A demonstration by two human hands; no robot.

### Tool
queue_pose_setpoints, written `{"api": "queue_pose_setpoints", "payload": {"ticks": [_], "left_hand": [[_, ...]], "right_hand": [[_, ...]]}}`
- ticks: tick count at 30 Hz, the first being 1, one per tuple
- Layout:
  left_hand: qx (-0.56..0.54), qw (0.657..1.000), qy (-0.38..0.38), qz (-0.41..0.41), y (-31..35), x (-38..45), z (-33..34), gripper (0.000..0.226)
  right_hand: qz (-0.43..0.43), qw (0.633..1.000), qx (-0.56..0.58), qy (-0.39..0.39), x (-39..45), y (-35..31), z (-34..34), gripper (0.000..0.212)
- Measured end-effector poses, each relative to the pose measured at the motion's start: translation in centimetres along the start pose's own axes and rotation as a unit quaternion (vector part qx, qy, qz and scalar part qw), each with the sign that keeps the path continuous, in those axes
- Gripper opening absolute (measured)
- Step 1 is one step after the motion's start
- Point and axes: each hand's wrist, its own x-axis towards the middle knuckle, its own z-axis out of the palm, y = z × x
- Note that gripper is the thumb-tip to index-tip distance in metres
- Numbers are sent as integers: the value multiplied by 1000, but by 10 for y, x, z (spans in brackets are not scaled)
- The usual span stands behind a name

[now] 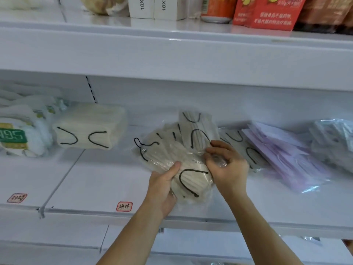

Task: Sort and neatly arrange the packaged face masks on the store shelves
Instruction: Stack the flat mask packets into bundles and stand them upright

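Note:
Both my hands hold a loose bundle of clear-wrapped beige face mask packs (168, 150) with black ear loops, just above the white middle shelf (91, 180). My left hand (162, 185) grips the nearest pack (193, 180) from the left, thumb on top. My right hand (223, 165) pinches the crinkled plastic at the bundle's right side. A neat stack of beige masks (89, 129) lies to the left. More beige packs (240, 142) and a lilac mask pack (282, 155) lie to the right.
White bagged masks with a green label (21, 134) sit at the far left, clear-wrapped pale packs (336, 138) at the far right. The upper shelf carries white boxes (154, 6) and red pouches (267, 12). Two red price stickers (124, 206) mark the shelf front.

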Motion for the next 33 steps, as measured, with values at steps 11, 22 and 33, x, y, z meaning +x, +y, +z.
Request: {"api": "queue_pose_setpoints", "payload": {"ticks": [11,22,33], "left_hand": [[-3,999,46,12,-7,16,-15,34],[-92,988,-106,70,5,-4,-7,46],[290,887,-70,352,99,23,-107,47]], "right_hand": [[-46,960,-275,-5,31,81,-62,28],[189,895,354,-197,-25,-35,18,37],[71,933,216,-281,25,-18,7,35]]}}
